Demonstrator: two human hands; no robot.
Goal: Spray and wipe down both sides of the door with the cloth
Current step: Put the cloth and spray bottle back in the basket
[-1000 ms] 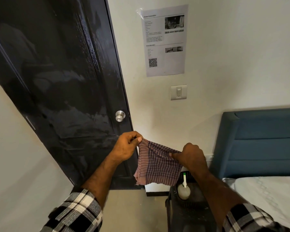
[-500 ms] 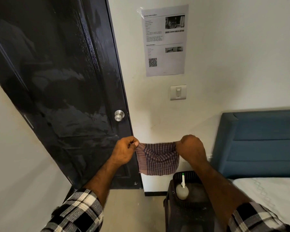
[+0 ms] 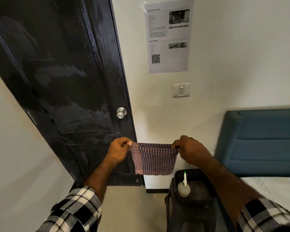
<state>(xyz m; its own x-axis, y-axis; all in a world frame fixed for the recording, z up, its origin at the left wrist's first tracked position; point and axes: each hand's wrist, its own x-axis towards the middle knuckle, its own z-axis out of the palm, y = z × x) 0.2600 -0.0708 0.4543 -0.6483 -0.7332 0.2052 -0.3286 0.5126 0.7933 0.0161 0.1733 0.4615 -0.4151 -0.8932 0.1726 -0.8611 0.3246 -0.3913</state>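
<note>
A person stands facing a closed black door (image 3: 60, 84), seen from a camera on their head looking forward and down. Both forearms reach out in front, with black-and-white plaid sleeves (image 3: 77, 210) pushed up near the elbows.

Between the hands hangs a checked cloth (image 3: 153, 159), purple and pink, stretched flat by its two top corners and held up in the air in front of the lower wall, just right of the door's edge. The left hand (image 3: 118, 152) pinches the cloth's upper left corner between thumb and curled fingers. The right hand (image 3: 190, 150) pinches the upper right corner the same way, its knuckles toward the camera.

The door shows streaky wet patches across its glossy surface, and has a round silver door knob (image 3: 121, 112) near its right edge.

On the white wall to the right, a printed paper notice (image 3: 168, 36) with a QR code is taped up, with a grey light switch (image 3: 181, 89) below it.

Beneath the right hand sits a black basket (image 3: 191, 198) holding a spray bottle (image 3: 184, 188) with a white and green nozzle. To the far right is a blue padded headboard (image 3: 261, 141) and a white bedsheet (image 3: 274, 186).
</note>
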